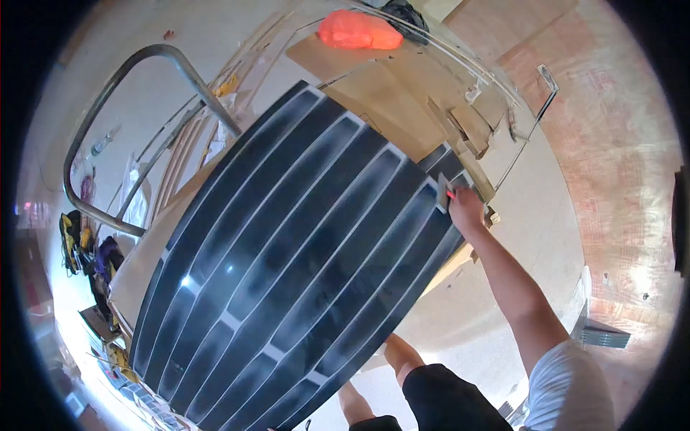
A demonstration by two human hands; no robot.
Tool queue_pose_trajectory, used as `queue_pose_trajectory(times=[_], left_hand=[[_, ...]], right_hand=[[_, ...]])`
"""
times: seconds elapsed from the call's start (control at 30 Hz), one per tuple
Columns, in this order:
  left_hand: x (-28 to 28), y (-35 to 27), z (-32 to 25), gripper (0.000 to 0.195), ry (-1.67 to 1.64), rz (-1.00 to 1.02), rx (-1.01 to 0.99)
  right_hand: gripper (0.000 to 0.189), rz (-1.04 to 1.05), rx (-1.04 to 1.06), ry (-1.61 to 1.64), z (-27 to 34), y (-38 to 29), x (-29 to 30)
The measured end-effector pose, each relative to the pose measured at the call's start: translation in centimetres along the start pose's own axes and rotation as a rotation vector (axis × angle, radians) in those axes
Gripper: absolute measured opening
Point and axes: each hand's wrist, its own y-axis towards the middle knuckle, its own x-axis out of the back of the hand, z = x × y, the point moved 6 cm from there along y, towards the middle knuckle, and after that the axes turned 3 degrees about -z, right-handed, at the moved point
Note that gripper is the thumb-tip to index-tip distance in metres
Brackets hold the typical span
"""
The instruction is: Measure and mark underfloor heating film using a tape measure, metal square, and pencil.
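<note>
My right hand (467,209) grips a flat scraper-like tool (442,194) with a pale blade and a bit of red at the grip. The blade lies at the right far corner of a large glossy dark panel (302,248), appearing to touch its surface. Long pale lines divide the panel into strips, and short pale bars cross some of them. Hazy whitish patches show near several of these bars. My left hand is out of view. A smaller dark piece with pale lines (444,159) lies just beyond the tool, partly hidden.
Cardboard sheets (385,91) lie beyond the panel, with an orange-red bag (360,30) behind them. A bent metal tube frame (102,91) rises at the left. Wooden strips (180,153) and a clear bottle (103,142) lie near it. My legs (403,356) are close to the panel's near edge.
</note>
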Motion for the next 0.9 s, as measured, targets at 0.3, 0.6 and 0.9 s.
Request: queue_pose_trajectory(times=[0.3, 0.6, 0.9], left_hand=[[5.0, 4.1, -9.0, 0.045, 0.629, -0.073, -0.245], [6.5, 3.7, -2.3, 0.034, 1.036, 0.008, -0.118], [0.3, 4.4, 10.4, 0.052, 1.116, 0.619, -0.226]], right_hand=[[0.018, 0.356, -0.052, -0.012, -1.9, -13.0, -2.0], [0.036, 0.134, -0.050, -0.031, -1.7, 0.1, 0.2], [0.048, 0.094, -0.050, 0.247, 11.3, 10.9, -5.5]])
